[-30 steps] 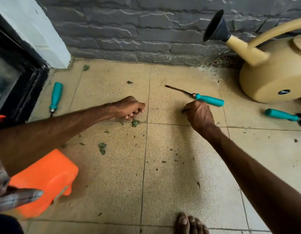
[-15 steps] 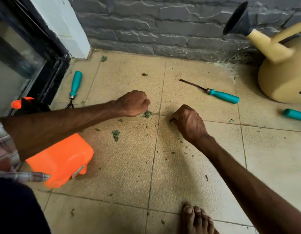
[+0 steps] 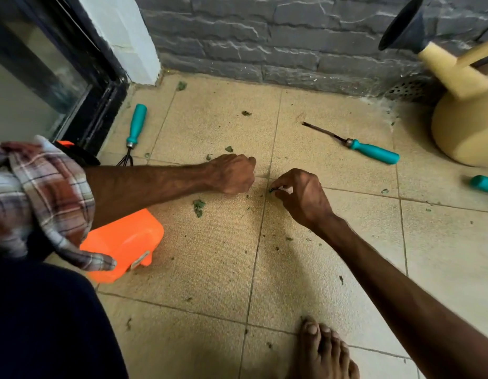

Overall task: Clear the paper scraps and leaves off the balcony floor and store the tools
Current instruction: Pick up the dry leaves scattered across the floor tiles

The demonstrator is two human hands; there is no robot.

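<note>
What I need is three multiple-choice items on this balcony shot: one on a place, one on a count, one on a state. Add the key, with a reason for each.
1. Where does the hand rake lie?
A. beside the black door frame
B. against the watering can
C. on the orange box

2. How many teal handles show?
A. one
B. three
C. five

3. What is the right hand doing?
A. lying flat on the tile
B. gripping a tool
C. pinching a leaf scrap

Key:
1 A, the rake lies alongside the frame at the left.
2 B, they are on the rake, on the pointed tool and on a cut-off handle at the right edge.
3 C, thumb and fingertip meet on a green bit.
</note>
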